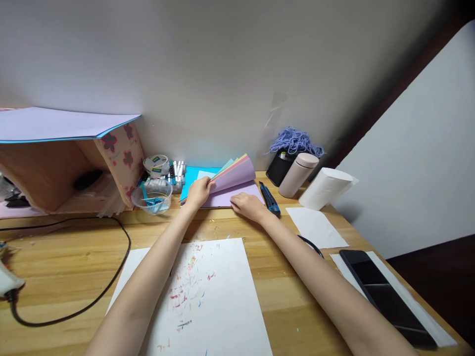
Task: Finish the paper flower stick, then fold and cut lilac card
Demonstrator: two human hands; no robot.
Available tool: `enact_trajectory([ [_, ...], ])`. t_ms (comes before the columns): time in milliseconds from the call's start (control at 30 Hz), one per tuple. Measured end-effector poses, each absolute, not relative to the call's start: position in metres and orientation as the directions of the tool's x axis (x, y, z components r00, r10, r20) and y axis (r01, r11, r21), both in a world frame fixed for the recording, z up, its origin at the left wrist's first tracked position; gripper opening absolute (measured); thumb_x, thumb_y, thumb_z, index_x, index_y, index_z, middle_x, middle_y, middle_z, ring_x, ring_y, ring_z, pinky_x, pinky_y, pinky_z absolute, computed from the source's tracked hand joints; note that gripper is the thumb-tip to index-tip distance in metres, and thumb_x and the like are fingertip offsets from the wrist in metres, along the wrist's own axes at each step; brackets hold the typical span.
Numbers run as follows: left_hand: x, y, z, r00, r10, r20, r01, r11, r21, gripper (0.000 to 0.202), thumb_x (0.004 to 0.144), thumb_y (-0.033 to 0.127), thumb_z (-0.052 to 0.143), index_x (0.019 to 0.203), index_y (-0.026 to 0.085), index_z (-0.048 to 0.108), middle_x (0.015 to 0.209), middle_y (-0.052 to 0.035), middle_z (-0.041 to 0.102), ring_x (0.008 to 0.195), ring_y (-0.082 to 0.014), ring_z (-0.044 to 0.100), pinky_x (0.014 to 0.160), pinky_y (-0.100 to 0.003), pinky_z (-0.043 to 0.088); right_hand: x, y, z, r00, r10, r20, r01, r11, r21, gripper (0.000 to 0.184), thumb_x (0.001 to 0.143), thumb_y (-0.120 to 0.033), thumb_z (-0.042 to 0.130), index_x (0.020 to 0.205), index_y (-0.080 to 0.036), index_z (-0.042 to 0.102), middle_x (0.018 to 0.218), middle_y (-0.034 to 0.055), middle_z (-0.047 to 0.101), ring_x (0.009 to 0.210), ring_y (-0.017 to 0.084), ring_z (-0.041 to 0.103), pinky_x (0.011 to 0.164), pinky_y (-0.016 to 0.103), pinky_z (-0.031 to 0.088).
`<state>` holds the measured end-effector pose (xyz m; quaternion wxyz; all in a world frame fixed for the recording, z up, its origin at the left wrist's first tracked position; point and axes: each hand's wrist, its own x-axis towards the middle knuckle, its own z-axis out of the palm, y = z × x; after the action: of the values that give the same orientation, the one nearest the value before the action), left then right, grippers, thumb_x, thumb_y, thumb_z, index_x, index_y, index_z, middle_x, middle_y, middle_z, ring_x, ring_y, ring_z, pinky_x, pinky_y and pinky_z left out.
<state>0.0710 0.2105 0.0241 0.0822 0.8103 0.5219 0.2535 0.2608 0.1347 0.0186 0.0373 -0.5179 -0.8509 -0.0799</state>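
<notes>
My left hand [199, 192] is closed on the near left edge of several coloured paper sheets [233, 174], which are lifted and curl over to the right. Purple, pink, yellow and green edges fan out there. Below them lies the rest of the stack, with a purple sheet [221, 199] on top and a blue sheet [191, 176] showing at the left. My right hand [247, 205] rests on the front right edge of the purple sheet, its fingers stretched out and partly bent. Just right of that hand lies a blue and black utility knife [269, 199].
A large white sheet with paint smears [208, 296] covers the front middle. At left stand an open box [118, 158], a clear bowl [152, 198] and markers [178, 170]. At right are a pink bottle [299, 174], a paper roll [326, 189] and a black phone [386, 296]. A black cable [122, 267] crosses the left side.
</notes>
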Motion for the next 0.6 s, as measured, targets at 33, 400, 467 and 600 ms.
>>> enact_trajectory([
  [33,0.071,0.211,0.024,0.327,0.887,0.327,0.804,-0.443,0.397,0.026,0.088,0.034,0.039,0.078,0.019,0.058,0.081,-0.0066,0.065,0.075,-0.0191,0.056,0.059,-0.026,0.029,0.26,0.135,0.02,-0.463,0.875,0.137,0.886,0.452,0.106,0.021,0.088,-0.018,0.043,0.092,-0.013,0.063,0.094,0.011,0.068,0.091,0.019,0.059,0.075,0.025,0.04],
  [400,0.072,0.209,0.025,0.319,0.894,0.313,0.813,-0.428,0.395,0.025,0.088,0.033,0.039,0.082,0.019,0.059,0.085,-0.0072,0.067,0.076,-0.0192,0.057,0.059,-0.027,0.029,0.256,0.14,0.024,-0.464,0.885,0.032,0.872,0.45,0.19,0.021,0.086,-0.012,0.041,0.09,-0.01,0.062,0.091,0.0136,0.067,0.084,0.022,0.06,0.067,0.027,0.038],
  [467,0.072,0.209,0.026,0.319,0.895,0.312,0.814,-0.427,0.393,0.024,0.088,0.033,0.039,0.082,0.02,0.059,0.085,-0.0072,0.067,0.077,-0.0193,0.058,0.059,-0.027,0.029,0.255,0.138,0.025,-0.445,0.895,0.033,0.88,0.43,0.2,0.022,0.087,-0.011,0.039,0.091,-0.01,0.061,0.092,0.0143,0.066,0.086,0.022,0.06,0.067,0.027,0.039],
  [600,0.071,0.209,0.025,0.325,0.891,0.318,0.813,-0.435,0.387,0.024,0.088,0.033,0.04,0.082,0.02,0.059,0.084,-0.007,0.067,0.077,-0.0196,0.058,0.059,-0.027,0.029,0.253,0.136,0.03,-0.4,0.915,0.054,0.901,0.381,0.206,0.022,0.086,-0.006,0.038,0.094,-0.011,0.059,0.095,0.0147,0.065,0.089,0.022,0.06,0.068,0.027,0.039],
])
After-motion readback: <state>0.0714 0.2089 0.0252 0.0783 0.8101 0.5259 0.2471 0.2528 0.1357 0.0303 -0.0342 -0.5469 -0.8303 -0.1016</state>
